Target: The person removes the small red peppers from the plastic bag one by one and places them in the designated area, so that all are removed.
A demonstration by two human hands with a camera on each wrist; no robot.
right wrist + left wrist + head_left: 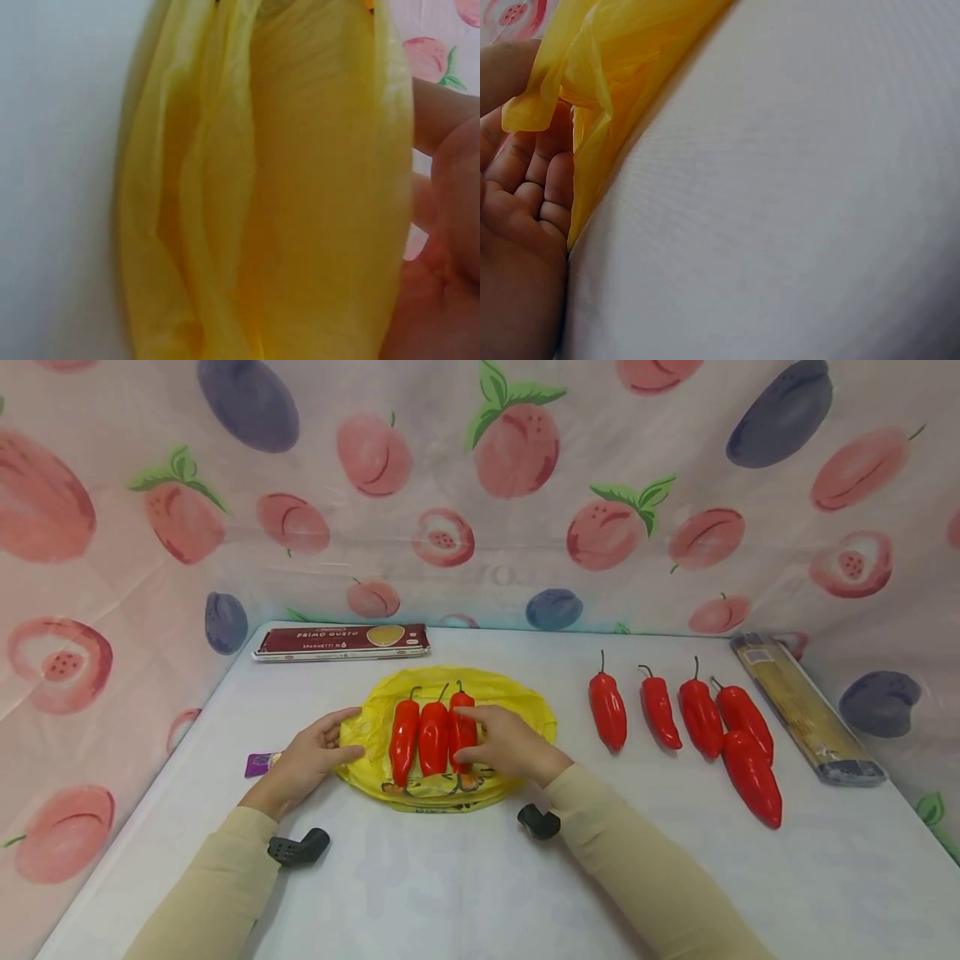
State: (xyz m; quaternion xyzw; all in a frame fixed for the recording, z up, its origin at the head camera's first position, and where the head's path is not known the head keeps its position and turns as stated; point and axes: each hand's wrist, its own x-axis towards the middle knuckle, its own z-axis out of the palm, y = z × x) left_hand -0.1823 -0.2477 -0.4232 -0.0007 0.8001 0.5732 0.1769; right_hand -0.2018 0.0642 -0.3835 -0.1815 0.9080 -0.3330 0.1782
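A yellow plastic bag (521, 697) lies spread with its mouth upward, and three red peppers stand side by side in it: a left one (404, 739), a middle one (433, 739) and a right one (461, 731). My right hand (510, 747) holds the right pepper, thumb low and fingers near its top. At the bag's left edge, my left hand (303, 764) grips the plastic; the left wrist view has the thumb over the bag's rim (525, 105) and curled fingers behind. Yellow plastic (322, 187) covers much of the right wrist view, hiding the right fingertips.
Several more red peppers (607, 710) lie to the right on the white table (450, 893). Beyond them is a clear pack of spaghetti (810, 710). A dark red spaghetti pack (341, 642) lies at the back left. A small purple packet (260, 764) sits beside my left wrist.
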